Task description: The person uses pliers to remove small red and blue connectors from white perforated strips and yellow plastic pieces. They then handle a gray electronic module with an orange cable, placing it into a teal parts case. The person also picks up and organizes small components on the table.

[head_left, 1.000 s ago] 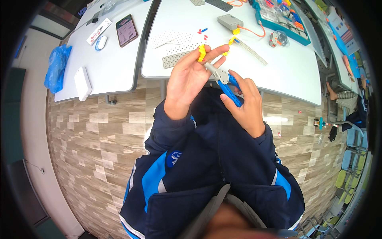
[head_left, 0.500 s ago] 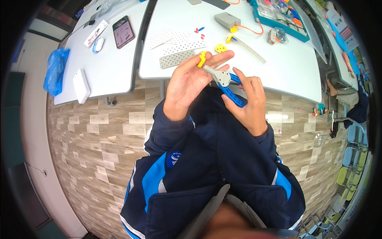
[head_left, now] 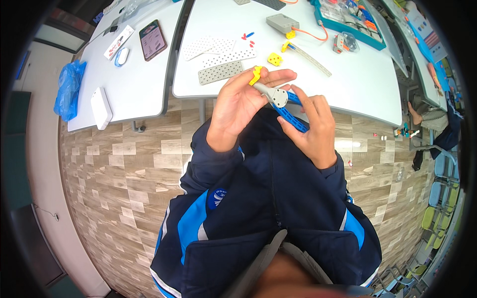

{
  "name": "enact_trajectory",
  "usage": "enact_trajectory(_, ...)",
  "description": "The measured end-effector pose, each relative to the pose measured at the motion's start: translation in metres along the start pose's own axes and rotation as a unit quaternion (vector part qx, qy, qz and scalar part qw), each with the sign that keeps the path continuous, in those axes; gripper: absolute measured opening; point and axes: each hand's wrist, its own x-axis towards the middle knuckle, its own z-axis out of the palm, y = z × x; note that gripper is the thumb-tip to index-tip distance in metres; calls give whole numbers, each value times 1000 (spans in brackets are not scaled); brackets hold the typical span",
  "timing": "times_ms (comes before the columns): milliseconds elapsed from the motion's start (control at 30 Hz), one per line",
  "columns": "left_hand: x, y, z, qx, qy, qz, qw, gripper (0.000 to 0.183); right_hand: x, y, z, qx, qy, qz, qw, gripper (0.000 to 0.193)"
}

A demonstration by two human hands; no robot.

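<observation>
Above my lap, my right hand [head_left: 318,126] is closed around the spread blue handles of plastic pliers [head_left: 279,98] with a grey head. The thumb lies along the lower handle and the fingers reach the upper one. My left hand [head_left: 232,107], palm turned up, pinches a small yellow plastic building piece [head_left: 256,75] between thumb and forefinger, its other fingers stretched out. The pliers' grey tip meets the yellow piece; whether it grips the piece I cannot make out. Just beyond, another yellow block [head_left: 275,59] lies on the white table [head_left: 357,94].
Perforated plates [head_left: 220,73], small red pegs [head_left: 244,36], a beam [head_left: 313,60] and a grey box [head_left: 282,23] with an orange cable lie on the table. A teal parts case [head_left: 378,43] stands far right. The left table carries a phone [head_left: 153,39] and a blue bag [head_left: 70,89].
My left hand has shifted slightly right and down with the yellow piece, and its fingers have curled a little. The pliers stay almost where they were in my right hand.
</observation>
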Motion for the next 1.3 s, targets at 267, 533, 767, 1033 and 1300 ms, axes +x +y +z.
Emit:
enact_trajectory(267, 0, 11, -4, -227, -41, 19, 973, 15, -11, -12, -4, 476, -189, 315, 799, 61)
enact_trajectory(533, -5, 64, -2, -124, 6, 204, 971, 8, -9, -1, -12, 592, -211, 340, 699, 62)
enact_trajectory(767, 4, 0, -6, 12, 46, 60, 997, 29, -9, -1, -4, 534, -150, 320, 768, 62)
enact_trajectory(1033, 2, -15, 10, 369, 167, 150, 902, 21, -5, 1, -3, 479, -180, 354, 783, 68)
enact_trajectory(1300, 36, -7, -2, 243, 158, 110, 951, 24, 8, 2, -8, 408, -166, 338, 832, 71)
